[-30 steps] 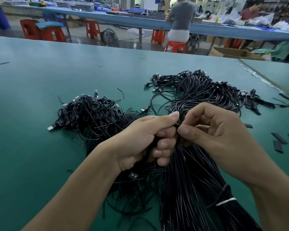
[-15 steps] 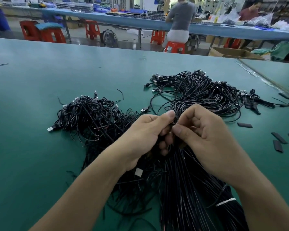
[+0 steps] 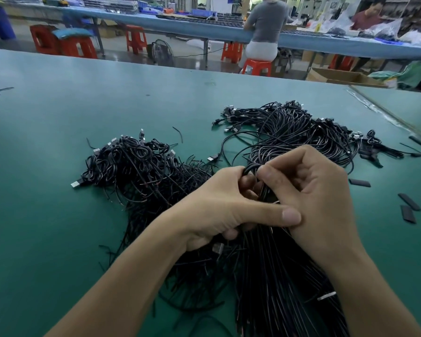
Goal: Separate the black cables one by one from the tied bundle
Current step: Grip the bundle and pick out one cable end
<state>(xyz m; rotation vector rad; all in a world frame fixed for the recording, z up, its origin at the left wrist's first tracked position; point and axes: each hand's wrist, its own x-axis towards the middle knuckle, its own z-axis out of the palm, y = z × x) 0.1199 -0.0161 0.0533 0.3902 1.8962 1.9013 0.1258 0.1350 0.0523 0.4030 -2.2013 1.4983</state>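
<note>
On the green counter [image 3: 58,122], near centre, the tied bundle [image 3: 277,276] of black cables lies lengthwise, running from the lower edge of the view up to both hands. A white tie [image 3: 326,296] shows on it low on the right side. The left hand [image 3: 219,207] has its grip clenched on the upper end of the bundle, with the fingers curled into the strands and the thumb stretched across to touch the right hand. The right hand [image 3: 314,198] meets it from the other side, its grip pinching strands between thumb and curled fingers. A cable loop [image 3: 249,169] arches between the two sets of fingertips. Whether the right hand holds one cable or several cannot be told, as the fingers hide the contact. A silver connector [image 3: 218,248] shows just below the left hand. Left of the hands lies a loose heap [image 3: 136,166] of tangled cables with metal plugs at its outer edge. Beyond the hands lies a second heap [image 3: 297,132], plugs showing at its far left and right. Short black strips [image 3: 410,205] lie apart on the counter at the right edge. In the background, red stools [image 3: 66,45] stand by a long blue counter [image 3: 180,26], where a person in a grey top [image 3: 265,20] sits facing away.
</note>
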